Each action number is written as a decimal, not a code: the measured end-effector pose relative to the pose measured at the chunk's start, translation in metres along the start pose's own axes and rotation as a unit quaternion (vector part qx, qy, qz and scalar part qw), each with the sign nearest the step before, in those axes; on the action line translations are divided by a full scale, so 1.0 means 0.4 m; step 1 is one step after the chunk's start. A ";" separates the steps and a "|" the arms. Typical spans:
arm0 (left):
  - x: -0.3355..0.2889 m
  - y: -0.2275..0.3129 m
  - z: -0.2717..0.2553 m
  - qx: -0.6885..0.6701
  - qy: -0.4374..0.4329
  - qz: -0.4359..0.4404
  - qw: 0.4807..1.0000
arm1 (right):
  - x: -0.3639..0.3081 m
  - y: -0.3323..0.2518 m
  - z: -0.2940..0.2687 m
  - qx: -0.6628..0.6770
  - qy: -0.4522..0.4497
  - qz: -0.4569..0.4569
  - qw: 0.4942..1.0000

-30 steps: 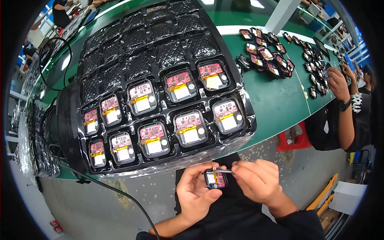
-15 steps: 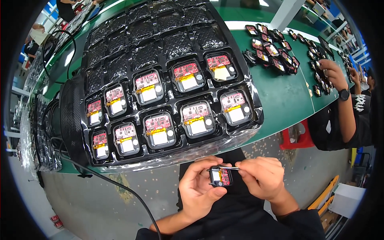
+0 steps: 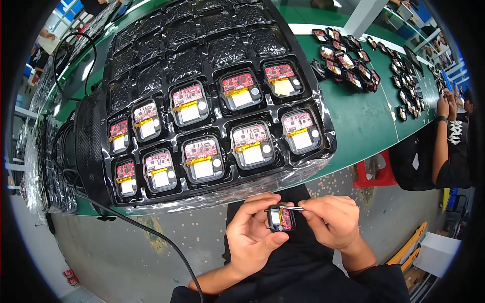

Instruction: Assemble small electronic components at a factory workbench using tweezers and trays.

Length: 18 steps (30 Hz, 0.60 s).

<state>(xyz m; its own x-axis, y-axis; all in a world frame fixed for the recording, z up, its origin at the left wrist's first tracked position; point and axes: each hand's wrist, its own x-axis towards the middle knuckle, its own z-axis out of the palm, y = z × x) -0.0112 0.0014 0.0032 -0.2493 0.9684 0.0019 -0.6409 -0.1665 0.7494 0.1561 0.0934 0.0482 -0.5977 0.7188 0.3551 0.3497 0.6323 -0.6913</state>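
Note:
My left hand [image 3: 251, 236] holds a small black device housing [image 3: 281, 218] by its edges, above my lap. Inside it show a red circuit board, a white block and a strip of yellow tape. My right hand [image 3: 333, 221] pinches a thin metal tool, seemingly tweezers [image 3: 292, 207], whose tip reaches over the upper edge of the housing. Whether the tip touches a part is too small to tell. Beyond my hands a black plastic tray [image 3: 230, 178] carries two rows of similar opened housings, each in its own pocket; the pockets farther back hold none.
The tray rests on a green table [image 3: 353, 144]. More housings lie heaped [image 3: 348, 63] at the right. A black cable [image 3: 151, 230] runs down past my left forearm. A co-worker's arm [image 3: 441, 146] is at the right, behind a red stool [image 3: 375, 171].
The tweezers and housing have shifted very slightly, the tool's tip now lying a little farther over the housing. The co-worker's hand has drawn back from the housings on the table.

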 end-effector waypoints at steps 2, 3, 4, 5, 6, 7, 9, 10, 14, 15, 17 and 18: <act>-0.001 -0.002 -0.002 0.001 -0.003 0.000 1.000 | -0.001 0.000 0.001 0.004 0.000 0.001 1.000; -0.001 -0.003 -0.004 0.001 -0.007 0.001 1.000 | -0.001 0.000 0.001 0.008 0.001 0.002 1.000; -0.001 -0.004 -0.005 0.001 -0.006 0.000 1.000 | -0.002 0.001 0.003 0.008 0.000 0.003 1.000; -0.002 -0.005 -0.005 0.002 -0.003 0.004 1.000 | -0.003 0.002 0.007 0.006 0.003 0.000 1.000; -0.003 -0.005 -0.005 0.003 0.001 0.007 1.000 | -0.004 0.002 0.009 0.004 0.006 -0.003 1.000; -0.005 -0.004 -0.005 0.003 0.001 0.007 1.000 | -0.006 0.001 0.011 0.004 0.006 -0.002 1.000; -0.008 -0.003 -0.007 0.001 0.012 -0.003 1.000 | -0.008 0.001 0.014 -0.043 0.010 -0.023 0.999; -0.008 -0.001 -0.006 0.000 0.012 -0.003 1.000 | -0.008 0.000 0.015 -0.044 0.010 -0.023 0.999; -0.010 0.003 -0.008 0.015 0.016 0.001 1.000 | -0.002 -0.004 0.015 -0.103 0.014 -0.059 0.993; -0.011 0.003 -0.010 0.016 0.017 0.002 1.000 | 0.001 -0.005 0.015 -0.116 0.014 -0.068 0.991; -0.011 0.001 -0.014 0.020 0.016 0.010 1.000 | 0.006 -0.004 0.017 -0.123 0.023 -0.076 0.989; -0.010 0.000 -0.016 0.023 0.015 0.017 0.999 | 0.006 -0.003 0.018 -0.132 0.032 -0.083 0.987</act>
<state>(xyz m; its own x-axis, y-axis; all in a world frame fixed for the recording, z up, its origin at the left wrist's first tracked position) -0.0150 -0.0036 -0.0009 -0.2920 0.9564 0.0090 -0.5972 -0.1897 0.7794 0.1489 0.0922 0.0454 -0.6192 0.6104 0.4940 0.4311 0.7901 -0.4358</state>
